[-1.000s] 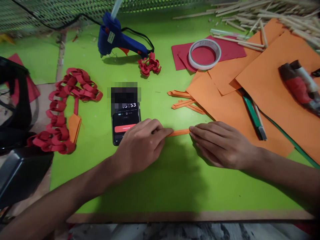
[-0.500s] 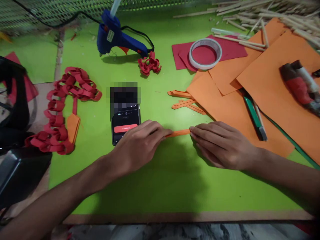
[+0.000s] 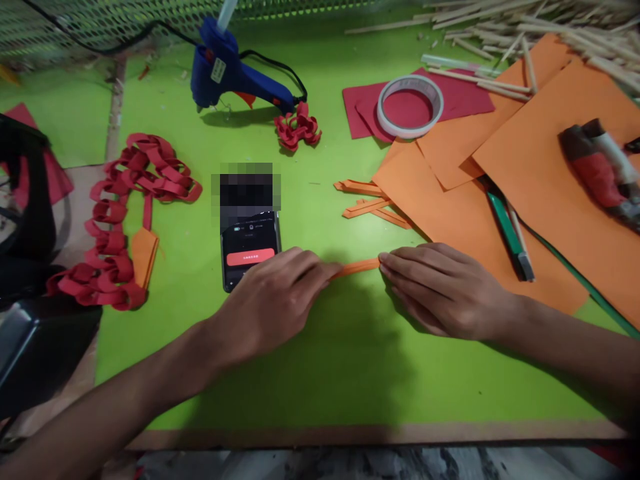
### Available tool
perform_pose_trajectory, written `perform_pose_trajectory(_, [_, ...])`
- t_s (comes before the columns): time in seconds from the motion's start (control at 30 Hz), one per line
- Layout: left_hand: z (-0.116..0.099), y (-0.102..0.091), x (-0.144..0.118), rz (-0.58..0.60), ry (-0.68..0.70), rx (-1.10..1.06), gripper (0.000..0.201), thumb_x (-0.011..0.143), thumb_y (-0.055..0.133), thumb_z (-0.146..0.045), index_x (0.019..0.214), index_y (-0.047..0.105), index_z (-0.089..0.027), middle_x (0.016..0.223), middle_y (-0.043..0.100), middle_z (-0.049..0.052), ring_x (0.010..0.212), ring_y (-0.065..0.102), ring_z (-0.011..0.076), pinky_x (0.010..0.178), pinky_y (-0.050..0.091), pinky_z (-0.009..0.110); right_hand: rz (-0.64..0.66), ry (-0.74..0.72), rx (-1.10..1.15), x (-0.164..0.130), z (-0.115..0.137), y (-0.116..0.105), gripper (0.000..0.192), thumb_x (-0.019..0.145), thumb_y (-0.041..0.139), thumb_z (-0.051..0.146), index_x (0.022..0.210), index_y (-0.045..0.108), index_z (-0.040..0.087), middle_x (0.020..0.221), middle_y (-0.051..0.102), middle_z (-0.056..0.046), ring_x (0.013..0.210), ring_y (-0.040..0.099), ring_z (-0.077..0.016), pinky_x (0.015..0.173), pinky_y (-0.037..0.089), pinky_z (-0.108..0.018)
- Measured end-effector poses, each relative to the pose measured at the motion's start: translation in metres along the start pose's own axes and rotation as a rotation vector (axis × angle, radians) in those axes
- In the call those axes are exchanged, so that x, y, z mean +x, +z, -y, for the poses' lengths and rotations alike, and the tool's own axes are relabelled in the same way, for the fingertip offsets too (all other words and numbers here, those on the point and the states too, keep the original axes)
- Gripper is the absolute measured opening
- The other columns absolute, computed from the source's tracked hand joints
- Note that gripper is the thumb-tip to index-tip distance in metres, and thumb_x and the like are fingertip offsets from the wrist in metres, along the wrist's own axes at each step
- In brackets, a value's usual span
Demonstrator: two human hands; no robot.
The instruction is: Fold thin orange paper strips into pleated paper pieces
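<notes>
A narrow folded orange paper strip [image 3: 361, 267] stretches between my two hands, low over the green tabletop. My left hand [image 3: 280, 293] pinches its left end, and those fingertips cover that end. At the other end, my right hand [image 3: 445, 290] holds the strip between thumb and fingers pressed together. Beyond the strip lie several folded orange paper pieces with pointed ends [image 3: 367, 208], beside the orange sheets. A phone [image 3: 250, 257] with a lit screen lies just past my left hand, which hides its lower corner.
A blue glue gun [image 3: 235, 77] stands at the back near a small red paper cluster [image 3: 298, 127]. Red paper chains [image 3: 107, 240] lie at left. A tape roll [image 3: 382, 117], orange sheets [image 3: 530, 153], a green cutter [image 3: 506, 230] and wooden sticks [image 3: 500, 30] fill the right.
My left hand has shifted slightly down along the strip's left end. My right hand stays in place, still gripping the other end.
</notes>
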State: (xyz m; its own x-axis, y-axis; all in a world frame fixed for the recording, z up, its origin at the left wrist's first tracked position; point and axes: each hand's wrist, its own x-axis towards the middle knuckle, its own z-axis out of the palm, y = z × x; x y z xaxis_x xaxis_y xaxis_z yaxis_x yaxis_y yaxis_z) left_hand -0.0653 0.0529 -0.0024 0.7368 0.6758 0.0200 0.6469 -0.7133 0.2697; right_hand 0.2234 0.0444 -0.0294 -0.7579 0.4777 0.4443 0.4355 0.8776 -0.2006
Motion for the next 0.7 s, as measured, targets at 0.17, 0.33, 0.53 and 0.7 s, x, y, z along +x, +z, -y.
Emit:
perform_pose_trajectory(0.17, [-0.001, 0.0, 0.0, 0.027, -0.03, -0.053, 0.028, 0.103, 0.044, -0.017, 0.125, 0.062, -0.018, 0.099, 0.067, 0.005, 0.089, 0.062, 0.0195, 0.079, 0.051, 0.033, -0.008, -0.022, -0.015, 0.001, 0.0, 0.0, 0.033, 0.084, 0.071, 0.012, 0.115, 0.068, 0.001, 0.113, 0.074, -0.018, 0.105, 0.07, -0.0297, 0.085, 0.062, -0.043])
perform_pose_trajectory(0.33, [-0.006, -0.003, 0.005, 0.004, -0.16, -0.142, 0.027, 0.102, 0.047, -0.02, 0.122, 0.064, -0.021, 0.101, 0.069, 0.004, 0.092, 0.066, 0.0186, 0.081, 0.052, 0.033, -0.011, -0.013, -0.011, 0.0, 0.0, 0.0, 0.032, 0.086, 0.069, 0.014, 0.117, 0.067, 0.005, 0.115, 0.074, -0.017, 0.108, 0.069, -0.0288, 0.086, 0.061, -0.042])
perform_pose_trajectory(0.53, [-0.009, -0.011, 0.014, 0.029, -0.292, -0.166, 0.024, 0.095, 0.056, -0.02, 0.115, 0.068, -0.024, 0.093, 0.072, 0.001, 0.077, 0.066, 0.0166, 0.068, 0.048, 0.03, -0.005, -0.008, -0.01, 0.0, 0.0, 0.0, 0.032, 0.087, 0.068, 0.014, 0.118, 0.068, 0.008, 0.115, 0.074, -0.015, 0.107, 0.069, -0.0283, 0.085, 0.062, -0.043])
perform_pose_trajectory(0.7, [-0.005, -0.017, 0.021, 0.06, -0.275, -0.166, 0.025, 0.089, 0.059, -0.018, 0.11, 0.069, -0.026, 0.083, 0.072, -0.003, 0.068, 0.064, 0.0149, 0.064, 0.044, 0.029, -0.002, -0.014, -0.018, 0.002, 0.0, -0.001, 0.029, 0.088, 0.066, 0.014, 0.116, 0.068, 0.008, 0.114, 0.074, -0.015, 0.106, 0.07, -0.028, 0.082, 0.063, -0.042])
